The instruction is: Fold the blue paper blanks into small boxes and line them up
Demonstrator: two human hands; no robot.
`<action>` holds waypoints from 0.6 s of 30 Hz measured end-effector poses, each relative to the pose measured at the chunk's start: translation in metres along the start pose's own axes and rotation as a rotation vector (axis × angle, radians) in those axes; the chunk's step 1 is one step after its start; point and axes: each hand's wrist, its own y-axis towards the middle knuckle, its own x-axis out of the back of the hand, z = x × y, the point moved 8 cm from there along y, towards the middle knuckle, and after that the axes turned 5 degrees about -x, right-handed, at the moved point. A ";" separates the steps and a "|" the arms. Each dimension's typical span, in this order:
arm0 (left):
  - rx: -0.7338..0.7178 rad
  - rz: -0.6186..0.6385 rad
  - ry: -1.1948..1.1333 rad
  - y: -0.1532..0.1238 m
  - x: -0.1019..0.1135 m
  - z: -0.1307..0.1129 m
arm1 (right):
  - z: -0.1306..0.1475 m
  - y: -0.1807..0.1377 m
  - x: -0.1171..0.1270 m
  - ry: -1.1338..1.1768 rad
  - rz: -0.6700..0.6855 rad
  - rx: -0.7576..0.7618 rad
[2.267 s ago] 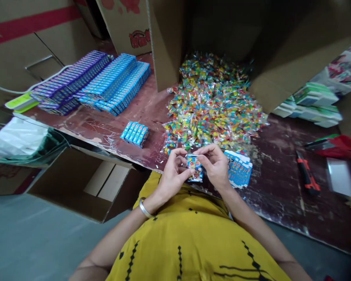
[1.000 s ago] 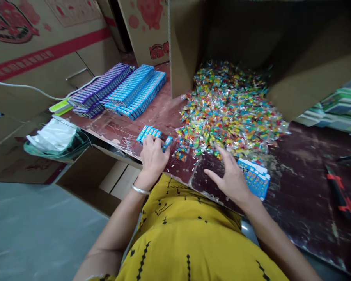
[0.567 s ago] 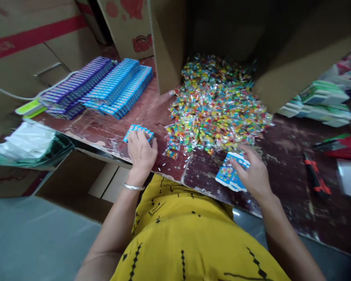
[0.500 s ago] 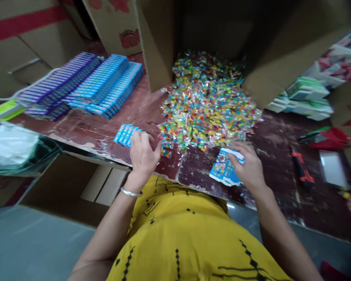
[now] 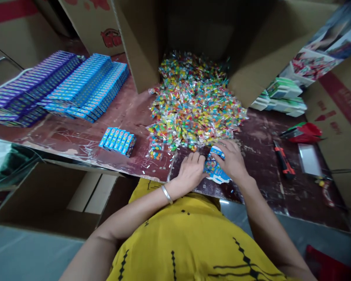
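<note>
On the table in front of me lies a small stack of flat blue printed cartons point(image 5: 218, 173). My right hand point(image 5: 233, 160) is closed on the upper right of the stack, thumb on top. At the stack's left edge my left hand point(image 5: 190, 171), with a bangle at the wrist, has its fingers curled against the cartons; its fingertips are partly hidden. A short row of filled blue boxes point(image 5: 117, 140) stands to the left. Between that row and my hands lies a clear packet of coloured candies point(image 5: 155, 150). Behind is a large heap of such packets point(image 5: 195, 105).
The heap spills from a big cardboard box point(image 5: 140, 50). Stacked blue boxes point(image 5: 86, 86) and purple boxes point(image 5: 32, 84) stand at the left. To the right lie a red-black cutter point(image 5: 284, 160), a red pouch point(image 5: 307, 132) and green-white cartons point(image 5: 285, 89). An open carton point(image 5: 46, 203) sits below the table edge.
My left hand has left the row of small blue boxes and moved right to the flat cartons. My right hand stays on the cartons. The view has shifted to the right.
</note>
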 end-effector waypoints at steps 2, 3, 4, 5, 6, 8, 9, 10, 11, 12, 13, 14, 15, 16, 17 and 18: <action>0.017 -0.008 -0.014 -0.001 0.000 0.001 | -0.005 0.002 -0.003 0.016 0.001 -0.025; 0.021 -0.011 -0.022 -0.002 0.000 0.001 | -0.006 0.003 -0.003 0.030 -0.004 -0.030; 0.024 -0.014 -0.031 -0.002 -0.001 0.001 | -0.005 0.005 -0.001 0.049 -0.017 -0.027; 0.027 -0.017 -0.042 -0.002 -0.001 0.001 | -0.003 0.006 0.003 0.072 -0.038 -0.018; 0.032 -0.019 -0.052 -0.003 -0.002 0.001 | 0.000 0.006 0.009 0.098 -0.065 -0.009; 0.051 -0.023 -0.078 -0.004 -0.001 0.002 | 0.007 0.006 0.025 0.157 -0.129 -0.018; 0.061 -0.031 -0.098 -0.005 0.001 0.002 | 0.009 0.006 0.033 0.195 -0.159 -0.050; 0.066 -0.046 -0.125 -0.005 0.004 0.002 | 0.010 0.006 0.040 0.247 -0.182 -0.104; 0.064 -0.072 -0.162 -0.006 0.008 0.001 | 0.010 0.005 0.046 0.315 -0.195 -0.174; 0.058 -0.107 -0.205 -0.007 0.014 0.000 | 0.010 0.005 0.049 0.401 -0.197 -0.246; 0.048 -0.145 -0.250 -0.008 0.020 -0.001 | 0.012 0.004 0.049 0.498 -0.187 -0.308; 0.038 -0.175 -0.290 -0.009 0.026 -0.002 | 0.015 0.005 0.047 0.600 -0.166 -0.351; 0.033 -0.193 -0.318 -0.010 0.032 -0.003 | 0.020 0.006 0.044 0.698 -0.144 -0.376; 0.035 -0.203 -0.337 -0.011 0.036 -0.002 | 0.026 0.007 0.041 0.784 -0.126 -0.388; 0.043 -0.206 -0.351 -0.013 0.040 0.000 | 0.032 0.008 0.038 0.858 -0.116 -0.396; 0.054 -0.208 -0.369 -0.015 0.044 0.003 | 0.037 0.008 0.034 0.920 -0.109 -0.407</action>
